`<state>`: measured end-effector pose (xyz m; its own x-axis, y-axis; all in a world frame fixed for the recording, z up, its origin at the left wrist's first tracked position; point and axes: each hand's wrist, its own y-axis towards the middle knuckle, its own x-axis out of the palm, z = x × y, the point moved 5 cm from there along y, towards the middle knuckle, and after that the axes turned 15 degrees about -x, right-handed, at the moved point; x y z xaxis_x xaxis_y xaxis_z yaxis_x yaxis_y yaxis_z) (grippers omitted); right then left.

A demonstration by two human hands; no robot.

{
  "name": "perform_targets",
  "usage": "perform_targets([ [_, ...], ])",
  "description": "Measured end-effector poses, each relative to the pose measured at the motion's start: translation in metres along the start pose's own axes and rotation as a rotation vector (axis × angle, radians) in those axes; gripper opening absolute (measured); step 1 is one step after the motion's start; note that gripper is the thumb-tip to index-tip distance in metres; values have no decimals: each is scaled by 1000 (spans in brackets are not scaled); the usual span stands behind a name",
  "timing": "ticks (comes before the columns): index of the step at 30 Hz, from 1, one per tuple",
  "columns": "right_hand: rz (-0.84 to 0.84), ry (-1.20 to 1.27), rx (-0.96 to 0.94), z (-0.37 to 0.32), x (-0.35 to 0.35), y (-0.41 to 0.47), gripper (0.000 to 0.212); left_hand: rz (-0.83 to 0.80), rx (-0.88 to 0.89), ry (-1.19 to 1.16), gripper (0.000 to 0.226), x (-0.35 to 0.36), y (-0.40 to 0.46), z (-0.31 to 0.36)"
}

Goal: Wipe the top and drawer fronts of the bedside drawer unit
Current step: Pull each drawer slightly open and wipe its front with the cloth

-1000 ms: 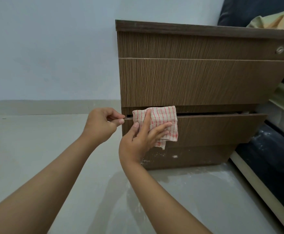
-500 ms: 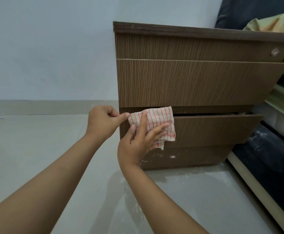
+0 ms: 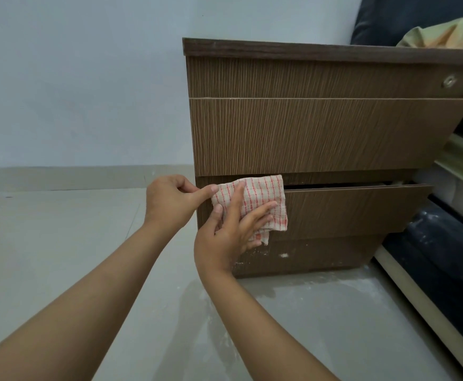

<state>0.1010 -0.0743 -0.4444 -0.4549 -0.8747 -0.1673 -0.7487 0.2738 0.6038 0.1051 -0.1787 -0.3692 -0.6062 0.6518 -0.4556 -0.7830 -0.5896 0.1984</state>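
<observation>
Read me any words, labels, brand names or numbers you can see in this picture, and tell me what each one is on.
None: no readable text anywhere.
The drawer unit shows only wood grain and a round metal lock without legible marking.
The cloth under the right hand has a red check pattern, no lettering.

Soft, even, cool light; no glare. Faint shadow on the floor under the forearms, darker below the drawer unit. Focus sharp mid-frame. Wide-angle bend: unit's edges splay and slant rightward; forearms stretch toward the bottom corners.
</observation>
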Motion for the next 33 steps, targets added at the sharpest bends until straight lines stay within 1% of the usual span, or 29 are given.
perform_targets([
  [7,73,3,51,6,-14,12,64,17,-9,-15,36,2,0,-4],
  [10,79,-44,-2,5,-18,21,64,20,-6,-20,35,2,0,-4],
  [12,51,-96,-123,2,-20,26,57,22,-10,-25,34,1,-1,-4],
  [14,12,-125,-249,1,-22,30,45,18,-16,-33,34,1,-1,-4],
  [16,-10,-137,-326,2,-26,32,36,12,-16,-36,33,1,-1,-4],
  [18,-3,-141,-377,4,-31,35,32,10,-17,-35,33,1,-2,-4],
  [20,13,-130,-401,4,-36,36,30,10,-21,-32,33,1,-2,-4],
  [26,46,-41,-389,1,-43,39,25,-35,-20,-51,31,0,-1,-6],
  [28,40,-25,-391,-1,-43,39,24,-80,-20,-68,26,-2,-2,-8],
  [31,44,0,-400,-1,-43,40,22,-161,-36,-103,8,-5,-2,-13],
  [33,48,1,-405,0,-42,39,22,-193,-41,-101,7,-6,-1,-15],
])
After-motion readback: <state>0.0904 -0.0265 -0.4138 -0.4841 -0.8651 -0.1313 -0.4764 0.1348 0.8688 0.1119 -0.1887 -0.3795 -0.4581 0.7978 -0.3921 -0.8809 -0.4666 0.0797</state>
